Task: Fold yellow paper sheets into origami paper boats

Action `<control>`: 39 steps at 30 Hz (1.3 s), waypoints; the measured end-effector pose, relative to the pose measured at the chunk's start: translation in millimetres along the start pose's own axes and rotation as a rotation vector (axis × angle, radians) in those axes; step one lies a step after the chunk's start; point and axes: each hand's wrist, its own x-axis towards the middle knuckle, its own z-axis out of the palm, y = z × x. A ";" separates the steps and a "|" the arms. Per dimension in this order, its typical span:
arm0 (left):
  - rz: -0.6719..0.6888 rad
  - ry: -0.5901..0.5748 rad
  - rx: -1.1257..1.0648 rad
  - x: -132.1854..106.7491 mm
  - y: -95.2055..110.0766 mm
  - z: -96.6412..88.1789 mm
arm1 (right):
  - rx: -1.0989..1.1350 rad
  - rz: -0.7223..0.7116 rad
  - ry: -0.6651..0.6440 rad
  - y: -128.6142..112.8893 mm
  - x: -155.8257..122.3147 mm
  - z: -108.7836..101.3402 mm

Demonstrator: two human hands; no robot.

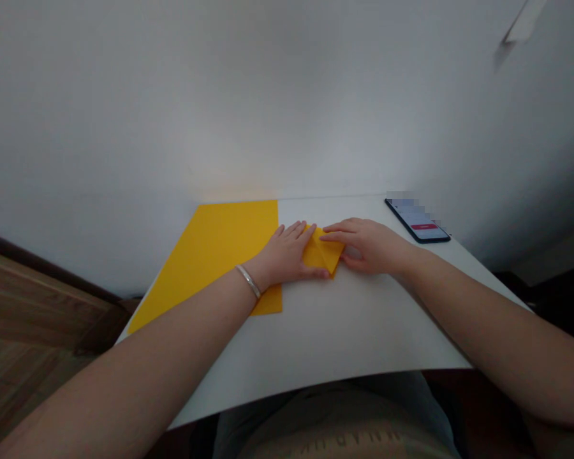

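A small folded piece of yellow paper [323, 250] lies on the white table between my hands, with crease lines across its face. My left hand [289, 254] rests flat on its left part, fingers spread and thumb along the near edge. At the right corner, my right hand [369, 245] has its fingers over the paper and its thumb beneath or beside the edge, gripping it. Part of the paper is hidden under my left palm. A large yellow sheet [220, 245] lies flat to the left, partly under my left wrist and forearm.
A phone [418, 222] with a lit screen lies at the table's back right. The white table [344, 331] meets a pale wall [287, 108] behind. Wooden furniture [38, 331] stands to the left, beyond the table's edge.
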 end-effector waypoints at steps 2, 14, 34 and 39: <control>0.023 0.008 -0.002 0.5 -0.8 -0.2 | 0.019 -0.061 0.024 -2.2 1.5 -0.3; -0.116 0.025 -0.034 1.9 -6.1 2.2 | -0.030 -0.011 0.024 9.7 -0.6 3.8; -0.036 -0.086 0.071 -3.9 -3.0 -5.7 | -0.164 0.128 -0.056 22.3 -4.6 19.4; -0.010 -0.065 0.100 -5.2 -0.4 -6.7 | -0.087 0.186 -0.080 20.7 -0.5 20.0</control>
